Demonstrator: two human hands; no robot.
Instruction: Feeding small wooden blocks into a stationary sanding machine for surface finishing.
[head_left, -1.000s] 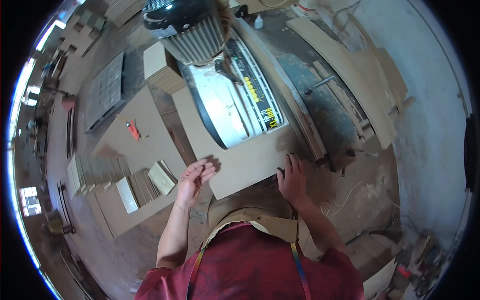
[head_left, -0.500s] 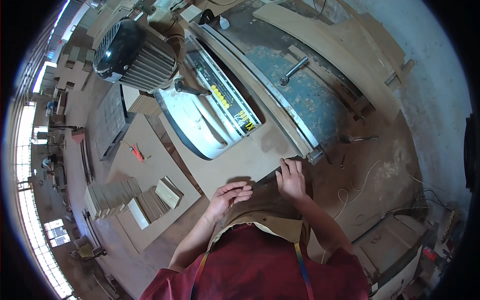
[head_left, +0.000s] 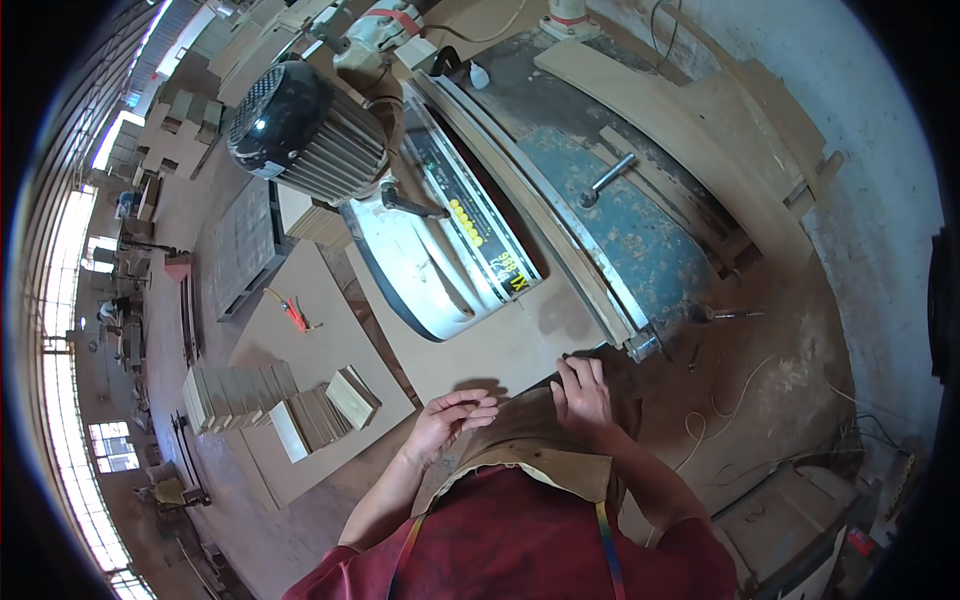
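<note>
We hold our left hand (head_left: pixel 447 418) loosely curled with fingers pointing right, while our right hand (head_left: pixel 582 393) lies flat, fingers spread forward, both forearms bent close below.

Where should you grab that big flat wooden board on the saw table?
Probably by the near edge of the board, coming from the person's side. It lies flat, its far end runs toward the saw housing, and both the left hand and right hand are already there.

A flat, pale brown board (head_left: pixel 480 345) lies across the saw table, bare and smooth. Its far end reaches under the white saw housing, and its near edge sits just at the person's apron, level and slightly angled.
</note>
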